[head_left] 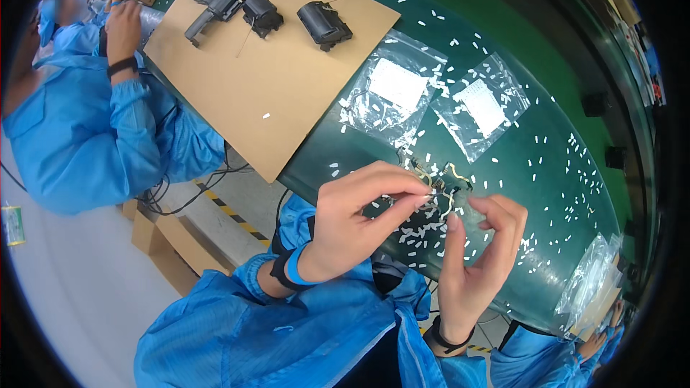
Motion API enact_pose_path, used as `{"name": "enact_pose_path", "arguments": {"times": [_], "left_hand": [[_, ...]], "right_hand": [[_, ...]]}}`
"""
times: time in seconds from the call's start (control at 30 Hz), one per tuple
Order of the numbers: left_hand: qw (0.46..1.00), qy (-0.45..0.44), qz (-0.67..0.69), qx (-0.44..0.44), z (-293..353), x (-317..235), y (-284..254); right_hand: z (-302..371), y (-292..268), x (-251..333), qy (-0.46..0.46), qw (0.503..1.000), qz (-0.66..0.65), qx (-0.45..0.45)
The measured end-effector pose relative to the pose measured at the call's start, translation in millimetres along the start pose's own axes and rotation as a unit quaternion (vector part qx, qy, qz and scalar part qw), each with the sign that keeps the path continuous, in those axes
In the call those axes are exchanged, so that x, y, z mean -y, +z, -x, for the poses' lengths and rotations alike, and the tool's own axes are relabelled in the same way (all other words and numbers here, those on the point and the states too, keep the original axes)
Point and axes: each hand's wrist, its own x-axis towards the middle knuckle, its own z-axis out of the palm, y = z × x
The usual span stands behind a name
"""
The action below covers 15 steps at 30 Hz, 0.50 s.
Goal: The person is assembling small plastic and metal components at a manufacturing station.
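My left hand point(363, 212) is closed in a pinch over the near part of the green table, its thumb and forefinger on a thin wire point(440, 194). Several dark and pale wires with small connectors point(435, 181) lie or hang just beyond the fingertips; where each one runs is hard to make out. My right hand point(490, 241) is raised beside them, thumb and forefinger apart. A pale wire end comes close to the right thumb tip, and I see nothing held there. Small white sleeve-like pieces point(431, 230) lie scattered beneath both hands.
Two clear bags with white labels point(397, 86) point(481, 108) lie on the green table point(517, 158). Black plastic housings point(325, 25) sit on a brown cardboard sheet point(237, 86). A co-worker in blue point(93, 122) sits at left. Another clear bag point(589, 276) lies at right, near another person's hands point(593, 345).
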Motion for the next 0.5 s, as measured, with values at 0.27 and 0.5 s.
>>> {"name": "enact_pose_path", "arguments": {"times": [0.27, 0.5], "left_hand": [[0.923, 0.311, -0.223, 0.037, 2, -6, -4], [0.935, 0.291, -0.197, 0.043, 3, -5, -6]], "right_hand": [[10, 2, -4, 0.116, 0.944, -0.301, 0.073], [11, 6, -2, 0.111, 0.947, -0.298, 0.042]]}}
